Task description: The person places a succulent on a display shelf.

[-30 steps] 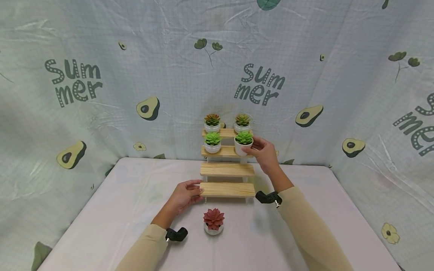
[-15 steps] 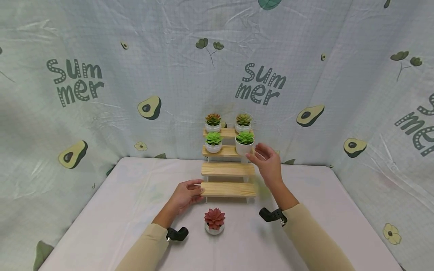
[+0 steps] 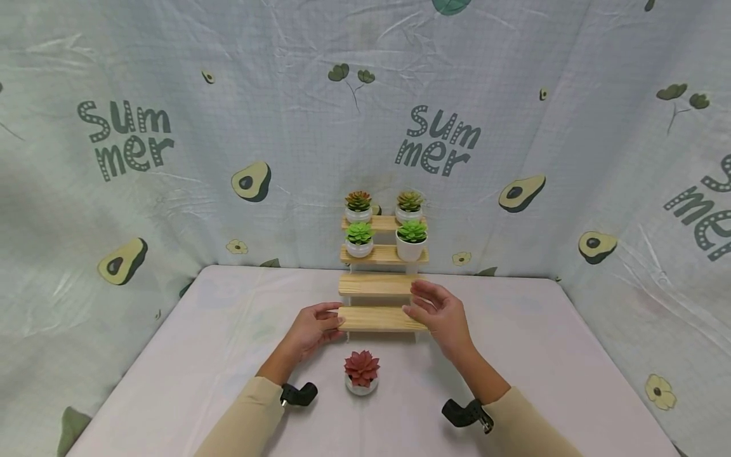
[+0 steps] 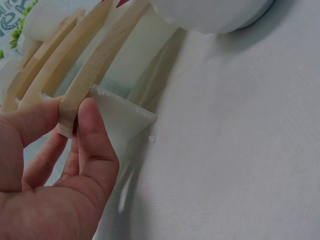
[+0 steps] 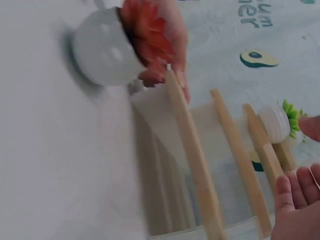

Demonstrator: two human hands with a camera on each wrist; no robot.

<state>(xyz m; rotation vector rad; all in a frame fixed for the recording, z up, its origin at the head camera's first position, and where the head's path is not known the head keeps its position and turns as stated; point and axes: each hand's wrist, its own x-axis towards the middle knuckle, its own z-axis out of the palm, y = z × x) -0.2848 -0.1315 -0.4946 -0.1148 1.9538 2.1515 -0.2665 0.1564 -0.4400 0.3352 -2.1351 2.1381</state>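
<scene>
A stepped wooden plant stand (image 3: 381, 319) rises in tiers against the backdrop. My left hand (image 3: 311, 329) pinches the left end of its lowest board; in the left wrist view, thumb and fingers grip the board's end (image 4: 75, 102). My right hand (image 3: 444, 315) holds nothing, its fingers loosely bent in front of the right ends of the two lower boards. On the second board from the top stand two bright green potted succulents, the left one (image 3: 359, 239) and the right one (image 3: 411, 241). A red potted succulent (image 3: 361, 373) sits on the table in front of the stand.
Two more potted succulents, one orange-tipped (image 3: 358, 206) and one dull green (image 3: 409, 206), occupy the top board. A white cloth covers the table (image 3: 228, 355). Behind it hangs a printed curtain (image 3: 308, 139).
My right hand has let go of the right-hand bright green succulent and come down toward the lower boards. The left hand keeps its grip on the lowest board.
</scene>
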